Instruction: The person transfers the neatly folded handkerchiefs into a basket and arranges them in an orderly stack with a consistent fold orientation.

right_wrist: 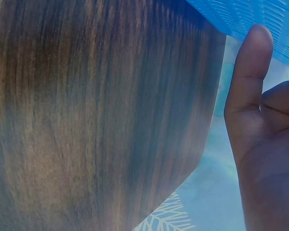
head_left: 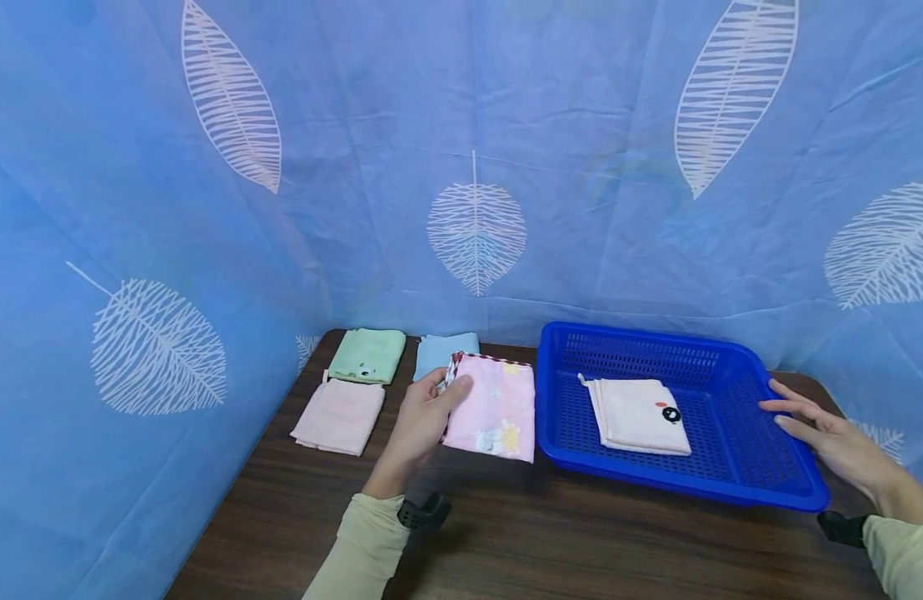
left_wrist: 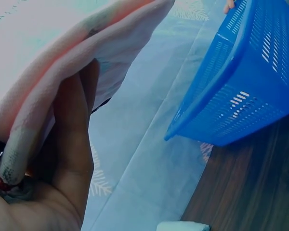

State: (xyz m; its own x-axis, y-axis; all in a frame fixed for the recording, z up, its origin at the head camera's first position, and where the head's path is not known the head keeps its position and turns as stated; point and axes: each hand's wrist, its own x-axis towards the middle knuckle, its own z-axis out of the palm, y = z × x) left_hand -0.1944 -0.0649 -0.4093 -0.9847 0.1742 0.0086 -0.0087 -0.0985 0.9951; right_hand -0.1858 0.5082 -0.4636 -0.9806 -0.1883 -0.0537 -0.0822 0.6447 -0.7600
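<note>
The left hand sits at lower centre of the head view, thumb and fingers curled in a pinch. The right hand is at lower right, with fingers straight and spread.

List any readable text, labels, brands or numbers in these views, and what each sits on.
None readable.
White folded cloth in the blue basket: a red and black mark, a picture, no letters.
Pink cloth in the left hand: cartoon prints only.
Green cloth: small dark mark, too small to read.
</note>
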